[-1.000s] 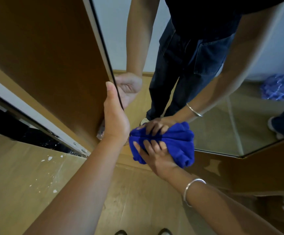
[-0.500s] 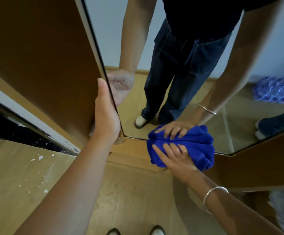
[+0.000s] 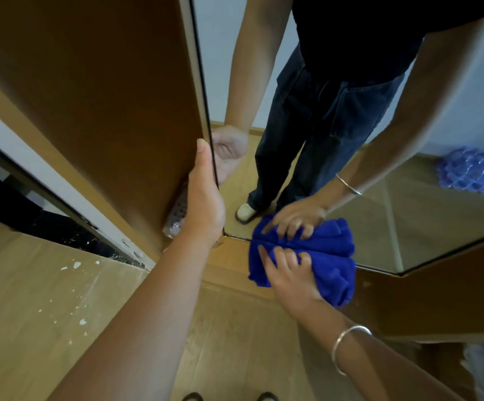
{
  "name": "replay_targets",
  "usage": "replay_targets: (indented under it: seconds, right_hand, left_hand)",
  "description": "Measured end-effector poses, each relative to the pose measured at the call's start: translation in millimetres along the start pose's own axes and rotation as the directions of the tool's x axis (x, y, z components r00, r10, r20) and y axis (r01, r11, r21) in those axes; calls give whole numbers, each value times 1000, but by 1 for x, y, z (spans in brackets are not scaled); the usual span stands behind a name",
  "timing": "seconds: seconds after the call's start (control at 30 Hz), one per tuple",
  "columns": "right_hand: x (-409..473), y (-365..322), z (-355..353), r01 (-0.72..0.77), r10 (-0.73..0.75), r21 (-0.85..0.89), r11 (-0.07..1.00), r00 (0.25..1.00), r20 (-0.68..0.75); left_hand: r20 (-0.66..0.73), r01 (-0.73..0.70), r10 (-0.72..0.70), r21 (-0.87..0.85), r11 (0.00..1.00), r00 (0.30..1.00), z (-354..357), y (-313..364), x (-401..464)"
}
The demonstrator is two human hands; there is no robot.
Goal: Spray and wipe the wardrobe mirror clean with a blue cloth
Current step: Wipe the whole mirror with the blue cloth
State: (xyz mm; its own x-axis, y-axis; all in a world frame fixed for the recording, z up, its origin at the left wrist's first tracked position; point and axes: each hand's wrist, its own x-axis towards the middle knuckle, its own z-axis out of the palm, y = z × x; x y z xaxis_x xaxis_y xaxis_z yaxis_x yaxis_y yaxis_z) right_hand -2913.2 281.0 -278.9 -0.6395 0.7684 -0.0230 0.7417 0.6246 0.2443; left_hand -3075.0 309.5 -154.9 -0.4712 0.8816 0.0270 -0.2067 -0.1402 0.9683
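Note:
The wardrobe mirror [image 3: 408, 212] fills the upper right and reflects my legs and arms. My right hand [image 3: 287, 273], a silver bangle on its wrist, presses a bunched blue cloth [image 3: 330, 256] against the mirror's bottom edge, just right of its lower left corner. My left hand [image 3: 206, 198] grips the mirror door's left edge [image 3: 203, 96], thumb on the front and fingers behind. A clear plastic object [image 3: 177, 215] shows behind that hand, mostly hidden; I cannot tell whether the hand holds it.
The brown wooden back of the door [image 3: 104, 96] stands at the left, with a dark gap and sliding rail [image 3: 70, 215] below it. The wood floor [image 3: 47, 299] has white flecks. A purple patterned item [image 3: 472, 172] appears in the reflection.
My right hand slid the blue cloth rightward from the mirror's lower left corner along the bottom edge, then a little back. My left hand kept its grip on the door edge.

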Motion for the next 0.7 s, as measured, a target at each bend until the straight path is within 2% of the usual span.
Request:
replay_targets:
  seconds: [0.07,0.13,0.23,0.33,0.43,0.5,0.57,0.7]
  right_hand:
    - [16,-27,-16,25,-24,-28,999,999,44]
    - [28,-45,-24,-66,66,-13,998,997,29]
    - [36,-58,-18,-79,74,42,996,991,113]
    - [35,-52,-23,-56,45,64,996,986,164]
    - [36,-45,-21,2,-13,92,996,993,121]
    - [31,-40,-20,-91,77,114,989,990,116]
    - [24,-33,-11,-93,85,154,984,995,56]
    - [0,-6,-2,-142,123,120,983,980,157]
  left_hand:
    - [4,9,-9,20,1000,1000,1,2,-2]
    - [11,17,-17,30,999,1000,1,4,-2]
    - [26,28,-29,26,999,999,2,6,-2]
    - [29,24,-24,13,1000,999,2,5,-1]
    - [17,17,-17,26,1000,1000,2,4,-1]
    - [-6,6,-6,43,999,1000,2,4,-4]
    - [-31,16,-15,39,999,999,3,3,-8]
    - [-38,47,-47,19,999,998,4,6,-11]
